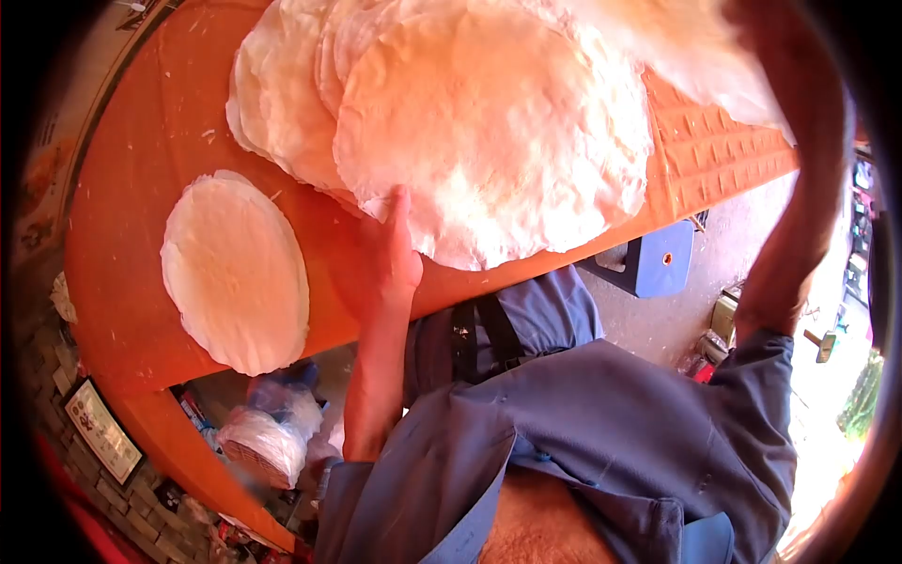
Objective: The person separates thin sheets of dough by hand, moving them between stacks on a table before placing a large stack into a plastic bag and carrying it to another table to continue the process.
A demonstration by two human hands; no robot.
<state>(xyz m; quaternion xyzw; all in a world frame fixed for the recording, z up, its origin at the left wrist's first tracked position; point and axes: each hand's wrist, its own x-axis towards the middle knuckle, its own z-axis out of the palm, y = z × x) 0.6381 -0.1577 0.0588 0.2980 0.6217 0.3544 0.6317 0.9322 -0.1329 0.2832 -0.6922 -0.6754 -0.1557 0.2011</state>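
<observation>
A pile of large, thin, pale flatbreads (pixel 489 132) lies on the orange table in front of me, the top one reaching over the near edge. My left hand (pixel 395 249) is at the pile's lower left rim, thumb on top of the edge and the other fingers hidden below it. At the upper right, my right hand (pixel 747 17) is dark and blurred beside another thin flatbread (pixel 691 61); its fingers cannot be made out. A separate oval-looking flatbread (pixel 235 273) lies flat to the left of the pile.
The orange table (pixel 122 216) has a ridged part (pixel 719 141) at right. Below its near edge stands a blue plastic stool (pixel 662 258). A plastic-wrapped bundle (pixel 272 437) is under the table at lower left. A framed sheet (pixel 101 432) lies by the tiled floor.
</observation>
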